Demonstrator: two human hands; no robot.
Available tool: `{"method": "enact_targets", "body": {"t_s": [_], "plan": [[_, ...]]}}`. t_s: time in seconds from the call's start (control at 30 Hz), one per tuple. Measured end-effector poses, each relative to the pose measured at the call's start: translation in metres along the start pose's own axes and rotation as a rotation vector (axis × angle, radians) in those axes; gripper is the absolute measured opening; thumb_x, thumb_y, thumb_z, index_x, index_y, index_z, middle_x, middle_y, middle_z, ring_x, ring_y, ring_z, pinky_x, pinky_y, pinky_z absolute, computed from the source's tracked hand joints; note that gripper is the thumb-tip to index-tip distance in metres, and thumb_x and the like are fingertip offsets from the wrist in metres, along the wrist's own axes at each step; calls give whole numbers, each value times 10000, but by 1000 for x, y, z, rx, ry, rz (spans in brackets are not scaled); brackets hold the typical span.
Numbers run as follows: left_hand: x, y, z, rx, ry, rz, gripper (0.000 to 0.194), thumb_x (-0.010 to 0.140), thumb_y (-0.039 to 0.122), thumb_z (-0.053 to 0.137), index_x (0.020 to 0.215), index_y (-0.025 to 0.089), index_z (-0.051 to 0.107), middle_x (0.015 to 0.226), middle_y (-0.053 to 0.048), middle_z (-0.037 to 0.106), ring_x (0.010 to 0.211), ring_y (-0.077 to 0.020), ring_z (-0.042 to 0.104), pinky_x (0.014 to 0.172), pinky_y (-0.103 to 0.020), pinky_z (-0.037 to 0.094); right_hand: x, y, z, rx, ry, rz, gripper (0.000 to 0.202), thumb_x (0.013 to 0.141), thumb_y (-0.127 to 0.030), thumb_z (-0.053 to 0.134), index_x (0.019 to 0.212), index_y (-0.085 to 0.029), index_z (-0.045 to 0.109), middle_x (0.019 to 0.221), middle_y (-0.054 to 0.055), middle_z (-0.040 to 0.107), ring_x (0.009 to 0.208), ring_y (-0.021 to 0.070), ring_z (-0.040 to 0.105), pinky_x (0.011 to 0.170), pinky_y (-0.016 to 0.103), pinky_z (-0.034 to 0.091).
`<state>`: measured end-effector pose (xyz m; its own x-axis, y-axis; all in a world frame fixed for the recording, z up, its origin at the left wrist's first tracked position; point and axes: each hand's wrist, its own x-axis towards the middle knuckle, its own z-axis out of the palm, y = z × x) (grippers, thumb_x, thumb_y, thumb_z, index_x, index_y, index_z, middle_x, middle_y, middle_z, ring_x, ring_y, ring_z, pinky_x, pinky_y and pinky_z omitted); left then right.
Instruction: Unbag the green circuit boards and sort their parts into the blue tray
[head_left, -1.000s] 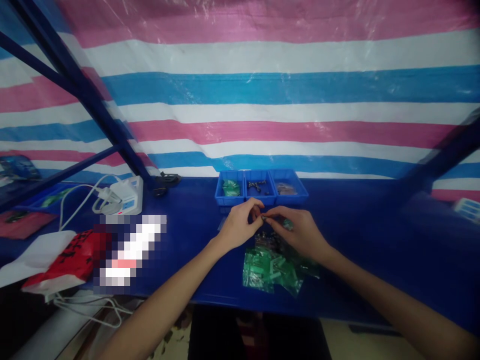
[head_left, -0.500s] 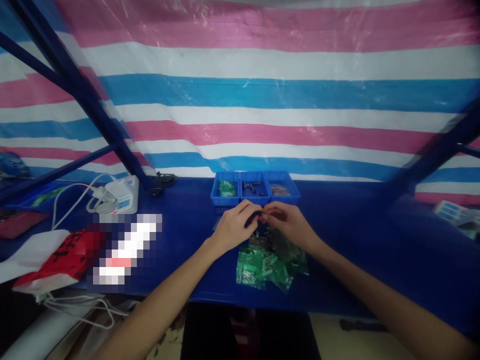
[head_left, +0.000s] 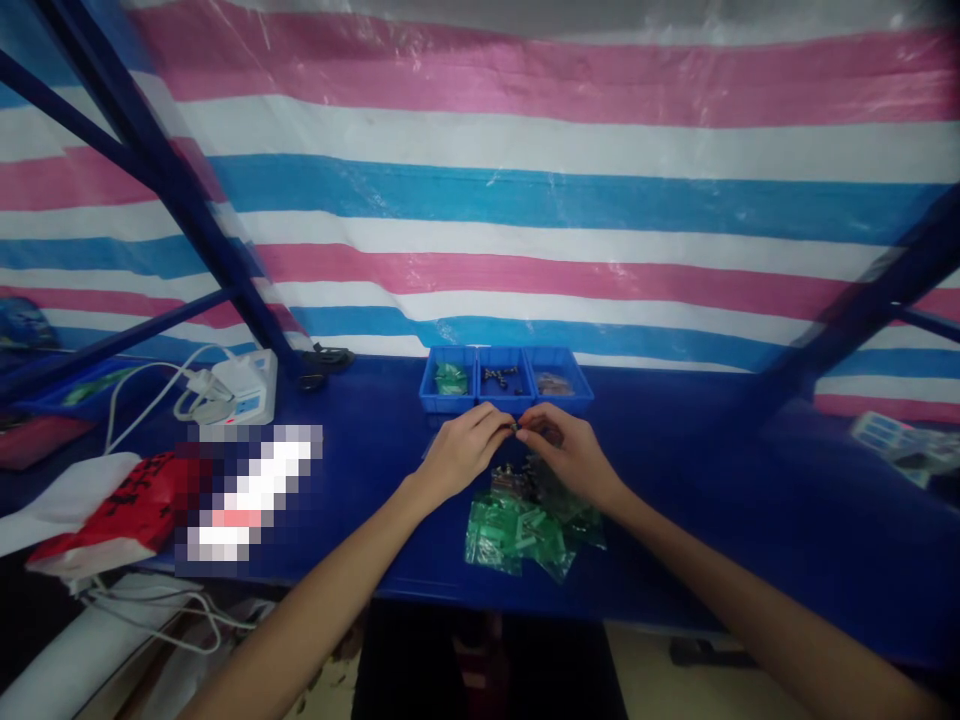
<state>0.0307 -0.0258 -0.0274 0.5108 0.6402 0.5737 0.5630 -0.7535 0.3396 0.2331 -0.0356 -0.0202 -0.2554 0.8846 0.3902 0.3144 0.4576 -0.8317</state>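
Observation:
My left hand [head_left: 463,452] and my right hand [head_left: 576,458] meet above the blue table, fingertips pinched around a small dark part [head_left: 515,427]. It is too small to tell its exact kind. Just below the hands lies a pile of small metallic pieces [head_left: 512,480], partly hidden by my right hand. Nearer to me, several clear bags with green contents [head_left: 495,530] overlap on the table. Behind the hands stand three joined blue bins: the left bin [head_left: 448,402] holds green packets, the middle bin [head_left: 506,402] small dark parts, the right bin [head_left: 568,403] brownish packets.
On the left are a white power strip [head_left: 255,390] with cables, a red bag [head_left: 150,505] and a blurred-out patch. Dark frame posts [head_left: 187,230] rise at both sides before a striped sheet [head_left: 525,200]. A pale object [head_left: 900,440] sits at the far right.
The view has shifted slightly. Both hands stay together at nearly the same spot, their fingertips adjusting a little around the small dark part.

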Motion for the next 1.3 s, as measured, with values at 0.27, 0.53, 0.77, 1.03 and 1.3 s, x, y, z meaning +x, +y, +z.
{"method": "enact_targets", "body": {"t_s": [0.27,0.53,0.77,1.03,1.3], "plan": [[1,2,-1,108,-109,-15,207,1043,276,420,1166,178,554,1081,-66,620,1017,-210,621,831,-334,547,-3,-6,0,-227,-16,-128,128,950,-256,567,971,-225,690,890,12,734,754,174,676,663,270,497],[4,8,-5,73,-136,-66,225,1057,307,387,1051,176,571,1011,-51,623,951,-191,627,777,-302,520,0,2,-4,-283,-22,-150,172,931,-227,583,1060,-229,698,964,29,761,832,202,716,702,283,524],[4,9,-6,-3,-58,-96,205,1052,297,406,1044,189,579,991,-34,640,934,-181,639,799,-302,520,-1,0,2,-332,-111,-112,133,948,-275,573,922,-217,691,809,7,734,674,179,659,633,286,454],[2,6,-4,-53,-6,0,217,1017,186,442,1189,213,573,1121,-57,632,1008,-183,644,848,-315,552,1,-1,-3,-96,-109,15,201,951,-384,561,888,-220,659,733,8,712,674,196,673,623,297,481],[1,6,-5,-6,-59,5,167,1028,234,452,1132,186,573,1052,-54,626,914,-172,647,779,-289,540,-1,-5,0,-281,-24,-72,195,945,-386,595,853,-217,625,715,-5,672,619,163,613,569,271,414]]}}
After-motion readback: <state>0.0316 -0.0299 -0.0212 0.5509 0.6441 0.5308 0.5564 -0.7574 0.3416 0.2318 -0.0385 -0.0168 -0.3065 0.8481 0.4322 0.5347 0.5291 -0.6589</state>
